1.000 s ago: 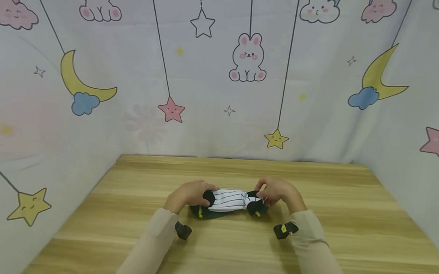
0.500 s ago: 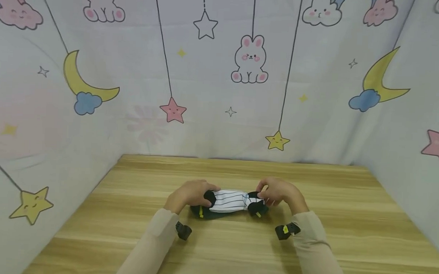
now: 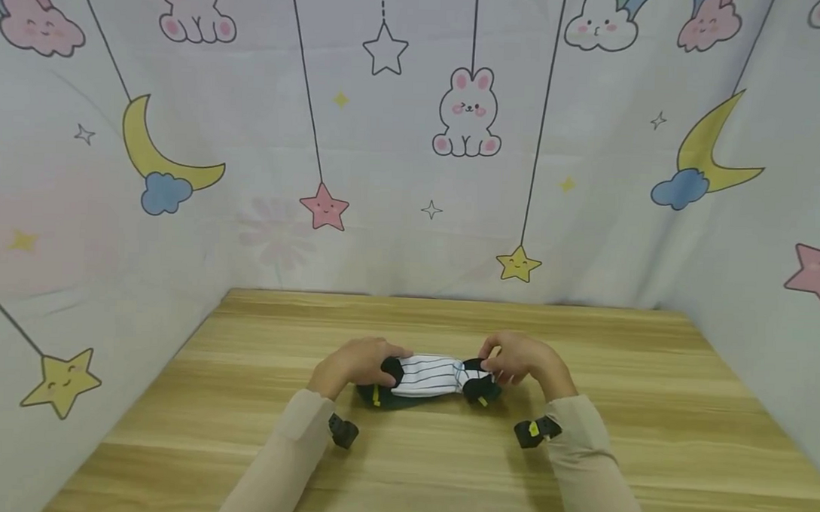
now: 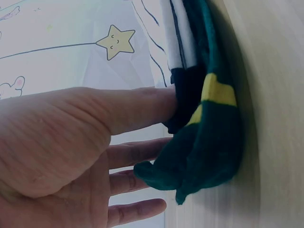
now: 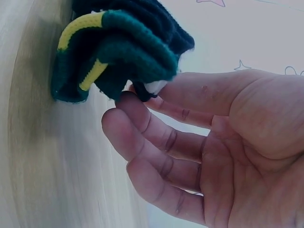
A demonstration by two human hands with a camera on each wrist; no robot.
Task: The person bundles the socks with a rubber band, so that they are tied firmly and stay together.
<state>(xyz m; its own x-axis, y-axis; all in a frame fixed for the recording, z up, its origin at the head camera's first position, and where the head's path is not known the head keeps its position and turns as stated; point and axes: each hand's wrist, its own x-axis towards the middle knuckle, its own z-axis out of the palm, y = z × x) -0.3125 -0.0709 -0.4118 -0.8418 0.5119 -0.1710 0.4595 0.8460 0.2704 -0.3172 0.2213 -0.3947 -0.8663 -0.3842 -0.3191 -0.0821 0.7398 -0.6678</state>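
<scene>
A white sock [image 3: 428,375] with dark stripes and black ends lies lengthwise on top of a dark green sock [image 3: 412,401] with yellow bands. My left hand [image 3: 359,362] grips the striped sock's left black end, thumb on the near side. Its other fingers reach behind, as the left wrist view shows. At the opposite end my right hand [image 3: 517,358] pinches the striped sock between thumb and forefinger. The remaining fingers of that hand are loosely bent below the pinch. In the right wrist view, folds of green knit [image 5: 137,61] hide part of the pinched edge.
The socks lie on a wood-grain table [image 3: 416,467]. A pale curtain [image 3: 386,157] printed with stars, moons and rabbits stands behind the table and along both sides. Each wrist wears a small black camera [image 3: 343,431].
The head view has shifted very slightly. Both hands keep their hold at the two ends, and the socks lie as before.
</scene>
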